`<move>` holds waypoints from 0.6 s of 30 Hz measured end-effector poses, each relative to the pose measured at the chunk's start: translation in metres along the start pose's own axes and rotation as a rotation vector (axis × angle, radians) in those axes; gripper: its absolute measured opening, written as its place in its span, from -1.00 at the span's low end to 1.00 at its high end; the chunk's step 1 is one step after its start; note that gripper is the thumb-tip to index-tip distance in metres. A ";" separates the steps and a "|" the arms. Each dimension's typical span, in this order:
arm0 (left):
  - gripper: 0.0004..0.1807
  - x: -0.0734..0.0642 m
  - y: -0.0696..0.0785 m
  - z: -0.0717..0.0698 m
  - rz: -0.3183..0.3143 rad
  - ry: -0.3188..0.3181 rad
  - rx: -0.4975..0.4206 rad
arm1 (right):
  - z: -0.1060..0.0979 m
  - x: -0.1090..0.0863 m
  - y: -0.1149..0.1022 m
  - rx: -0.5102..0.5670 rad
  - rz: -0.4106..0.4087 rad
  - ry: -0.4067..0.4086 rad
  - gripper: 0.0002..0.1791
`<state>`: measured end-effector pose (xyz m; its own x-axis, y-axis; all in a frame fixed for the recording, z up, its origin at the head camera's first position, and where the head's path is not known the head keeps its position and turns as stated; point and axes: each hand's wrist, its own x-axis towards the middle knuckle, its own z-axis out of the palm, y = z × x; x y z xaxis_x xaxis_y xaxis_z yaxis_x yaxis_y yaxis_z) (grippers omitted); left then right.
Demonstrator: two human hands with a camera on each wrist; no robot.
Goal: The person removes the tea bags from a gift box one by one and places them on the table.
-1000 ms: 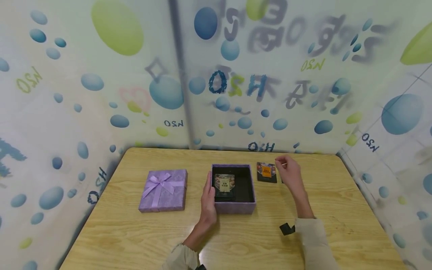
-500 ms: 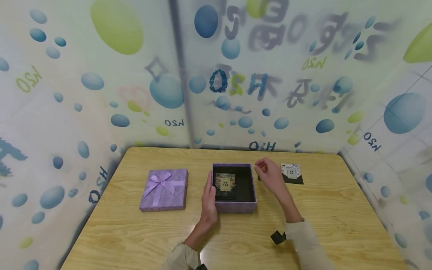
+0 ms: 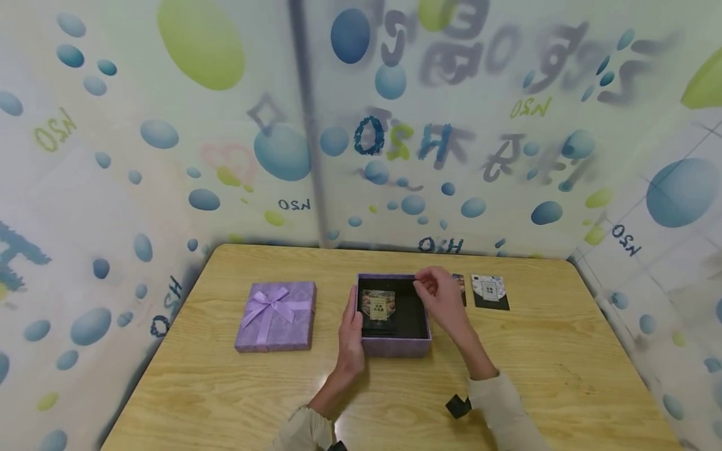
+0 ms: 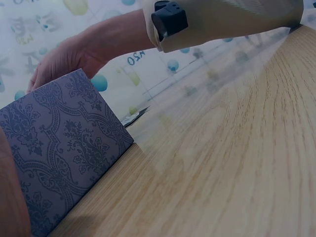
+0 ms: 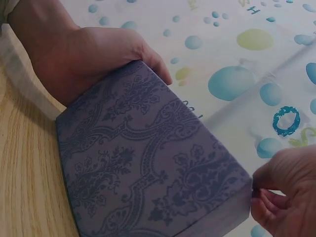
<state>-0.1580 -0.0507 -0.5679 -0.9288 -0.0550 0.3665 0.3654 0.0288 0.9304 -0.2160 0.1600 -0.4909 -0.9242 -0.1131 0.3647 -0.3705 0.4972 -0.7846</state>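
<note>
A purple box (image 3: 395, 348) stands uncovered on the table, with a dark inside and floral-patterned walls (image 5: 133, 148). In its left part lies a black packet (image 3: 379, 307) with a food picture and a pale label. My left hand (image 3: 351, 344) rests against the box's left wall, fingers straight and thumb by the rim. Over the far right rim is my right hand (image 3: 444, 305), its fingers loosely bent; nothing shows between them, though the box corner hides part in the right wrist view. Right of it lie a partly covered dark packet (image 3: 461, 287) and a white-and-black packet (image 3: 491, 291).
A purple lid (image 3: 274, 316) with a ribbon bow lies left of the box on the wooden table (image 3: 225, 401). Behind the table hangs a pale curtain (image 3: 338, 213) printed with blue and green drops. A small black device (image 3: 458, 407) sits by the right sleeve.
My right hand has left the white-and-black packet and moved left, past the dark packet, to the box's rim. The left hand has stayed at the box.
</note>
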 end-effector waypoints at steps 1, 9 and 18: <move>-0.39 0.000 0.000 0.000 0.000 0.000 -0.001 | 0.001 0.000 -0.001 0.016 -0.007 0.002 -0.89; -0.38 -0.001 0.002 0.000 -0.037 -0.004 0.002 | 0.021 -0.010 -0.014 -0.016 -0.070 -0.039 -0.87; -0.39 0.000 0.002 0.000 -0.015 -0.004 -0.016 | 0.039 -0.019 -0.028 -0.280 -0.099 -0.093 -0.86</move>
<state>-0.1576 -0.0502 -0.5663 -0.9343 -0.0515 0.3527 0.3526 0.0120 0.9357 -0.1921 0.1146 -0.4954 -0.8943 -0.2442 0.3750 -0.4309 0.6961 -0.5743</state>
